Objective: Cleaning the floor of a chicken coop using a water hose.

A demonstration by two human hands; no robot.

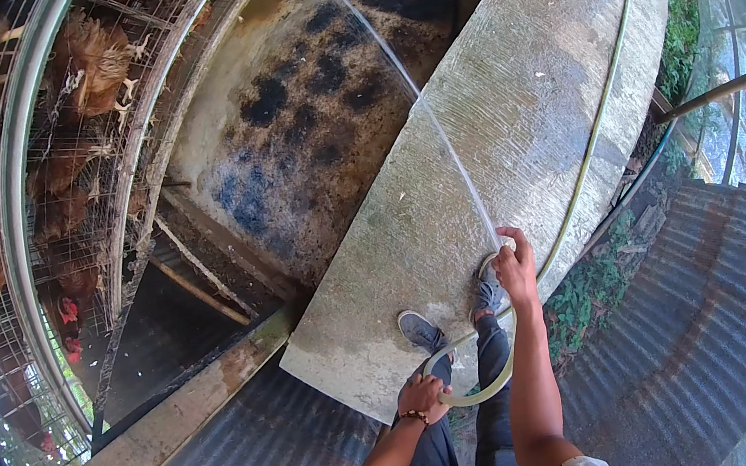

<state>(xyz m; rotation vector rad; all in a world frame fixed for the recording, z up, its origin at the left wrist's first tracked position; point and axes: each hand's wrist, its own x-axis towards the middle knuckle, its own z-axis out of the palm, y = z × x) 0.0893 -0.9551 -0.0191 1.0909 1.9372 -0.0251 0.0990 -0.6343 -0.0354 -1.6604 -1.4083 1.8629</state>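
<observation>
A pale yellowish-green hose (483, 397) loops between my hands, in front of my legs. My right hand (515, 264) grips its end, and a thin jet of water (423, 102) shoots from there across the walkway. The jet reaches the far part of a sunken concrete floor (302, 122) with dark droppings on it. Lower and to the left, my left hand (425, 396), with a beaded bracelet at the wrist, is closed around another part of the hose. The nozzle end itself is hidden by my right fingers.
I stand on a raised concrete walkway (377, 261), along whose right side the hose runs. Wire cages (116, 161) with brown hens rise on the left. Corrugated metal sheets (697, 332) lie beside the walkway at lower right. A bamboo pole (722, 91) juts in at right.
</observation>
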